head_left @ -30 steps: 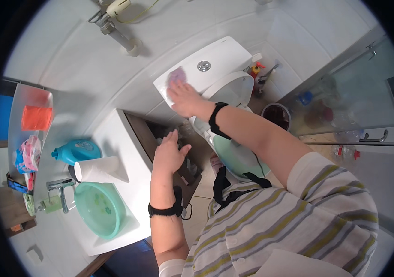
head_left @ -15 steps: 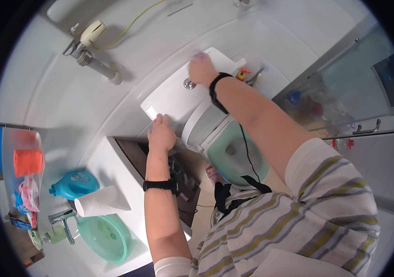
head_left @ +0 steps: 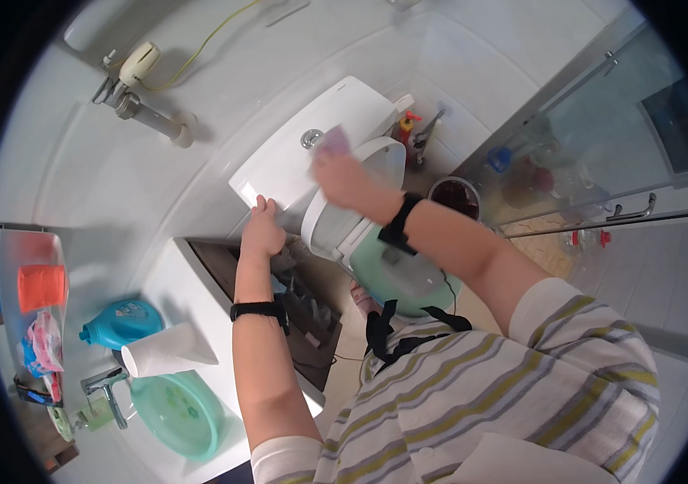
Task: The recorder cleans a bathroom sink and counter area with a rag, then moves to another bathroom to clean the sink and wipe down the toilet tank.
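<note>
My right hand [head_left: 340,179], smeared by motion, is closed on a pinkish-purple cloth [head_left: 334,143]. It hovers near the front edge of the white toilet tank lid [head_left: 275,168], just right of the round chrome flush button [head_left: 311,139]. At the lid's left front corner my left hand [head_left: 263,232] rests with its fingers stretched out and nothing visible in it. Below the tank stands the toilet, its white lid [head_left: 393,155] raised and its green seat [head_left: 369,282] down. My right forearm hides part of the raised lid and bowl.
On the left, a white counter [head_left: 174,282] bears a blue bottle [head_left: 130,323], a paper roll [head_left: 158,351] and a green basin [head_left: 174,415]. A red-and-yellow bottle [head_left: 405,125] and a bin [head_left: 455,196] stand right of the toilet, near a glass door [head_left: 577,121].
My right hand has come from the tank lid's far right part toward its front edge, bringing the cloth closer. My left hand stays at the corner. The view has shifted slightly.
</note>
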The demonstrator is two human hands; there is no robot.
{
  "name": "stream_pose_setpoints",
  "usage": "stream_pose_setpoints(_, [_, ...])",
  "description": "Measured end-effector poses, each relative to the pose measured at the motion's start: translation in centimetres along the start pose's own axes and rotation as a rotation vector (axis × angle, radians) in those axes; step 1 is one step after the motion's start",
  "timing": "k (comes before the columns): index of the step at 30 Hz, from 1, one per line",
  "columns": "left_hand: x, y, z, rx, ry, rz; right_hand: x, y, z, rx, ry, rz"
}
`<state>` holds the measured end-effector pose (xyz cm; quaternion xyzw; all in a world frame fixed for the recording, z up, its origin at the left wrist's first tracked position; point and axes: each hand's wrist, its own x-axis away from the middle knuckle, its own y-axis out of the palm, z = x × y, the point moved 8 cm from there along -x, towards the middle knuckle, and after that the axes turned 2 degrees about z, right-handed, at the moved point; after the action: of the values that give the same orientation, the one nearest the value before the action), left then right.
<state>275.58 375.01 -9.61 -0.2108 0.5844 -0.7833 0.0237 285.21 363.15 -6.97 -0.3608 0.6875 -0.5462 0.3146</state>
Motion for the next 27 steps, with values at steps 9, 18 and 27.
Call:
stream_pose_setpoints(9, [4.2,-2.7,-1.5,0.740,-0.250,0.457,-2.2,4.2,-11.9,-0.223,-0.423,0.258])
stream_pose_setpoints(18, [2.9,-0.9,0.0,0.378,-0.092,0.340,-9.6,-0.2,1.9,0.119,-0.020,0.276])
stream_pose_setpoints(27, [2.5,-0.2,3.0,-0.083,-0.080,0.088,-6.7,-2.2,18.8,0.135,0.350,0.077])
